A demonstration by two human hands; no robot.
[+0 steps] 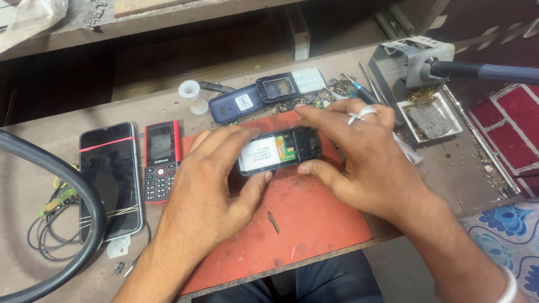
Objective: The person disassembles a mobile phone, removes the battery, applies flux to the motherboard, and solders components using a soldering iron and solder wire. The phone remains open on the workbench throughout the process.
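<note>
Over red mat point(314, 224), both hands, left point(210, 185) and right point(359, 151), pinch opened phone point(279, 150).

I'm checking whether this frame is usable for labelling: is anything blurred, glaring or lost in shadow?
Head view: even, soft light; left hand, right hand and the opened phone are reasonably sharp; the smartphone screen shows mild reflection; the space beneath the shelf is dark; the hose arcs near the lens.

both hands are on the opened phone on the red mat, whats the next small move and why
Probably steady the opened phone with the left hand and lift the right hand toward the tools near the soldering stand. The phone lies back-open on the red mat, its board exposed, pinched by both hands, neither holding a tool.
</note>
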